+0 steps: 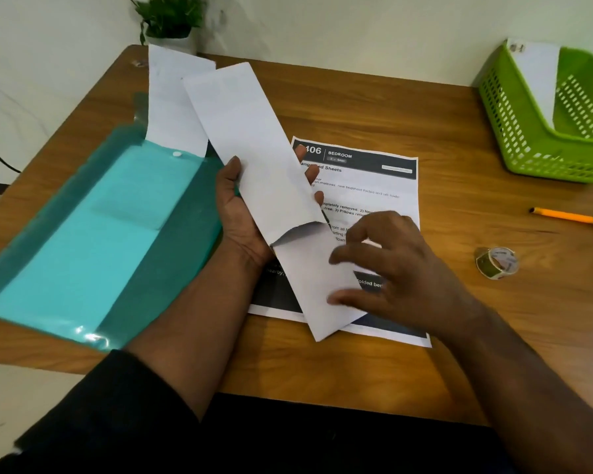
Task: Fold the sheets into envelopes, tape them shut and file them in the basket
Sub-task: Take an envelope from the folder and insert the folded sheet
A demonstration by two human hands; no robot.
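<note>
- The left hand [245,213] holds the strip [254,159], a sheet folded long and narrow, tilted above the table [425,114]; thumb on one edge, fingertips curled round the other.
- The right hand [391,265] hovers at the strip's near end, fingers spread and loosely bent, gripping nothing; whether its fingertips touch the paper cannot be told.
- A flap gapes midway along the strip. To fold well, the person should probably square the edges, press that flap flat, then crease firmly.
- The tape [497,262] lies near the right hand.
- The basket [528,131], far right, already holds one white piece.
</note>
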